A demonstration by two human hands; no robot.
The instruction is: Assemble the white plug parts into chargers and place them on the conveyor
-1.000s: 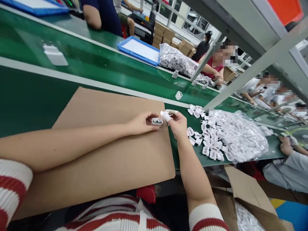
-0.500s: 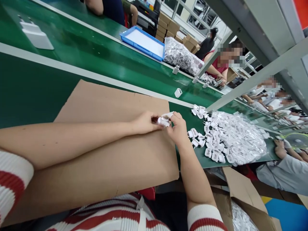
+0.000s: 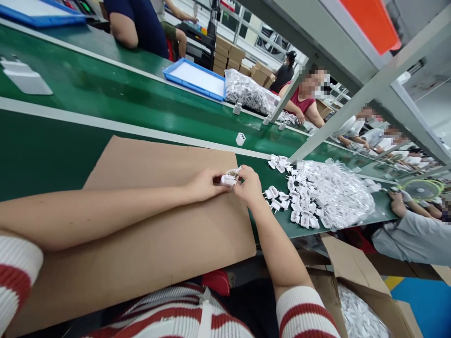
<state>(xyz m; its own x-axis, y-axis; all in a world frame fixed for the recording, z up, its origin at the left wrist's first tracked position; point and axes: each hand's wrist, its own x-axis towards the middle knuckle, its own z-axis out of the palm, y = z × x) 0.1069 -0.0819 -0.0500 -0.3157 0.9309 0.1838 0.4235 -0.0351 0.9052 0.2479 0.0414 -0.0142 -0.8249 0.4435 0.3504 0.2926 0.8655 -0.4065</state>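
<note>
Right at the middle of the scene, a small white plug casing is pinched between both hands, above the right end of a cardboard sheet. Its left end is gripped by the fingertips of the left hand; its right side is grasped by the thumb and fingers of the right hand. It is held from two sides, presumably so that it can be steadied by one hand while being worked by the other. The sheet is apparently laid as a working surface. Just to the right, loose plug parts are spilled beside a transparent bag, likely kept there for easy reach. Beyond, a white charger is stood on the green belt.

Much is hidden: the casing is largely covered by fingers, and whether it is one piece or two cannot be told. A pale arc above it cannot be made out either. At far left, another charger is cut off by the frame.
</note>
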